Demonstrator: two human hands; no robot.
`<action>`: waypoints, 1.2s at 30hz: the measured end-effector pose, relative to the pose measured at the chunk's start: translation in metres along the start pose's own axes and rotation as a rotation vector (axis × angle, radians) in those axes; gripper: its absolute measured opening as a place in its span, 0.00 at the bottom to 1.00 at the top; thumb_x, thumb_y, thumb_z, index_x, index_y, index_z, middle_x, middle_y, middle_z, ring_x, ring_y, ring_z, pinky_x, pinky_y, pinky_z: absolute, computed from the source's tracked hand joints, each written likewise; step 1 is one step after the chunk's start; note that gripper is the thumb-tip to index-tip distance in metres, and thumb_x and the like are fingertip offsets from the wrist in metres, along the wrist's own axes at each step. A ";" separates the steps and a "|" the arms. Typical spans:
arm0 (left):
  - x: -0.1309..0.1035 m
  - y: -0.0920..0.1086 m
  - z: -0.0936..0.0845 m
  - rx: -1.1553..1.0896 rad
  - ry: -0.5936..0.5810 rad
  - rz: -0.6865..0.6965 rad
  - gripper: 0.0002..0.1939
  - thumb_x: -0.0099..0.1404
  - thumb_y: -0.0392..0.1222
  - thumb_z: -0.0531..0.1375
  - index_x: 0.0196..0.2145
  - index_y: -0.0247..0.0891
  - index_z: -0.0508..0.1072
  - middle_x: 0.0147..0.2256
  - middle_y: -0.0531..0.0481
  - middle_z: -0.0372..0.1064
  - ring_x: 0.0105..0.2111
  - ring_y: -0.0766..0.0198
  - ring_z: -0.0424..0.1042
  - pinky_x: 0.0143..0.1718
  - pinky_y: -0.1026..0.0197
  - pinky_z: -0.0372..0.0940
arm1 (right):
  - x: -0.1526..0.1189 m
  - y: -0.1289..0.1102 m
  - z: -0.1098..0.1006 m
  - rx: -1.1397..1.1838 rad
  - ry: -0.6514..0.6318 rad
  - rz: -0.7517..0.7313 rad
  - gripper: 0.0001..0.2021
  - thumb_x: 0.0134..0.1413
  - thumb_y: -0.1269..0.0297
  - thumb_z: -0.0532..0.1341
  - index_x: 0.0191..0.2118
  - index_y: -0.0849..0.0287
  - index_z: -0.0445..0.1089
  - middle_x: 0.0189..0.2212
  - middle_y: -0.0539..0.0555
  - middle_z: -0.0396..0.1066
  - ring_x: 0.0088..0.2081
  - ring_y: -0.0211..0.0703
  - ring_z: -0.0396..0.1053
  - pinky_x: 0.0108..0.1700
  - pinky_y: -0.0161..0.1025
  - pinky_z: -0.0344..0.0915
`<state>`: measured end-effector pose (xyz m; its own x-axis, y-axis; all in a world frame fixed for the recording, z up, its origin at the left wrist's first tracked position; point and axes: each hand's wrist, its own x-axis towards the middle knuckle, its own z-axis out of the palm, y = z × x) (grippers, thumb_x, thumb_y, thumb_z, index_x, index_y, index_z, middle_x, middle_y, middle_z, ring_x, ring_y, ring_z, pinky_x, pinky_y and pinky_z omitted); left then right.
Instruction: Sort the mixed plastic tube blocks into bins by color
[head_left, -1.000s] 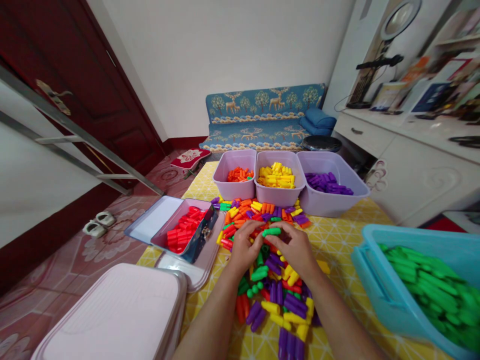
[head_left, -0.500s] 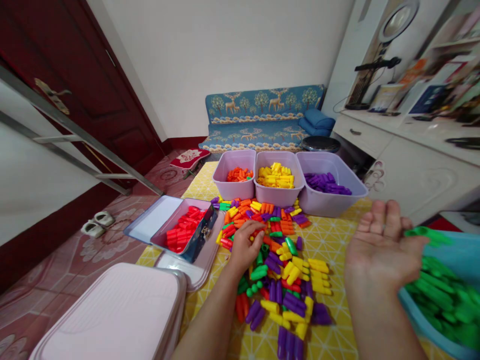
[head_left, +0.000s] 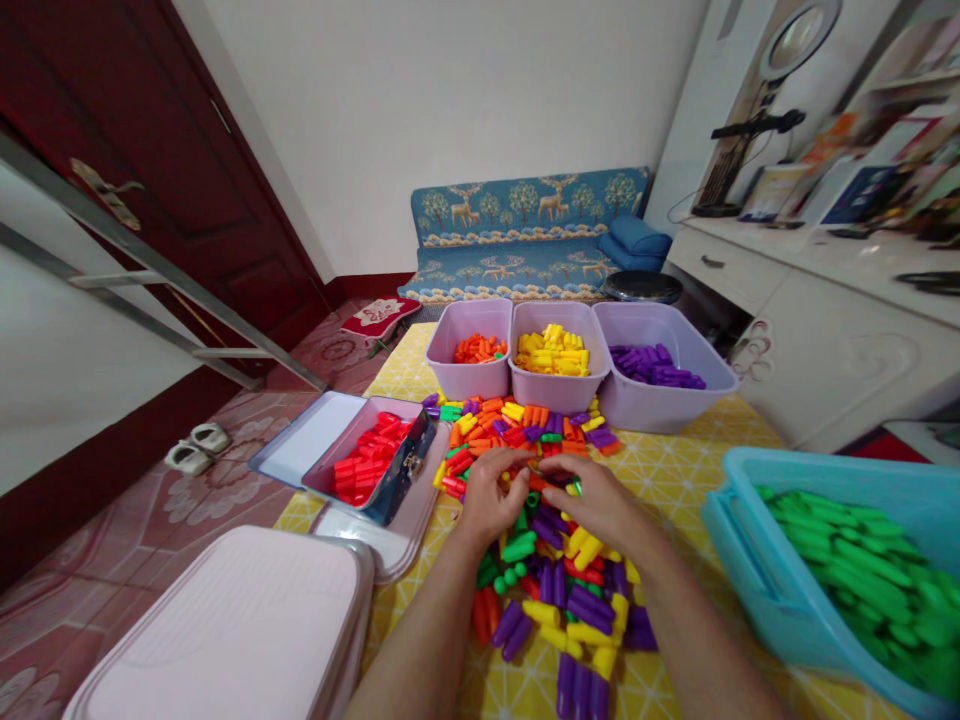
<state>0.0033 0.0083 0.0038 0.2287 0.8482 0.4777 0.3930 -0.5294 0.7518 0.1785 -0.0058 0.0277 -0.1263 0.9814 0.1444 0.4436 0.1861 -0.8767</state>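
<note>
A mixed pile of bullet-shaped plastic toy pieces in purple, yellow, red, orange and green lies on the table. Over its middle, my left hand has its fingers curled down; whatever they grip is hidden. Facing it closely, my right hand has thumb and forefinger around an orange piece, partly covered by the fingers. A blue tub at the right holds green pieces. Red pieces fill an open hinged box to the left.
Along the table's far side stand three lilac bins with orange, yellow and purple pieces. Pale lids are stacked at the front left. Beyond are a blue sofa, a ladder and a white cabinet.
My right hand has moved left from the blue tub's edge to the pile, beside my left hand. Green pieces that were by that hand no longer show there. My left hand has barely moved.
</note>
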 end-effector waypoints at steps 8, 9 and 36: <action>-0.001 -0.001 -0.001 -0.003 -0.004 0.009 0.14 0.62 0.35 0.56 0.44 0.38 0.76 0.39 0.45 0.75 0.41 0.57 0.72 0.46 0.54 0.66 | 0.000 0.004 0.017 -0.374 -0.049 -0.039 0.07 0.46 0.67 0.63 0.34 0.53 0.75 0.34 0.55 0.77 0.38 0.49 0.72 0.42 0.42 0.64; -0.001 -0.001 -0.001 -0.002 -0.005 0.014 0.14 0.62 0.35 0.56 0.44 0.38 0.75 0.40 0.45 0.75 0.42 0.57 0.72 0.47 0.54 0.65 | 0.001 0.005 0.017 -0.313 -0.026 -0.028 0.06 0.46 0.66 0.63 0.33 0.54 0.75 0.33 0.54 0.76 0.37 0.49 0.72 0.42 0.42 0.64; -0.002 -0.001 0.000 -0.059 0.061 -0.072 0.20 0.68 0.50 0.53 0.25 0.36 0.73 0.25 0.50 0.68 0.27 0.64 0.67 0.31 0.62 0.61 | 0.003 0.009 0.019 0.729 0.474 0.223 0.23 0.45 0.49 0.67 0.44 0.58 0.72 0.32 0.53 0.76 0.27 0.40 0.72 0.27 0.35 0.68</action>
<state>0.0025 0.0070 0.0016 0.1461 0.8826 0.4469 0.3529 -0.4685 0.8099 0.1650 -0.0017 0.0117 0.3466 0.9375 -0.0310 -0.2803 0.0720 -0.9572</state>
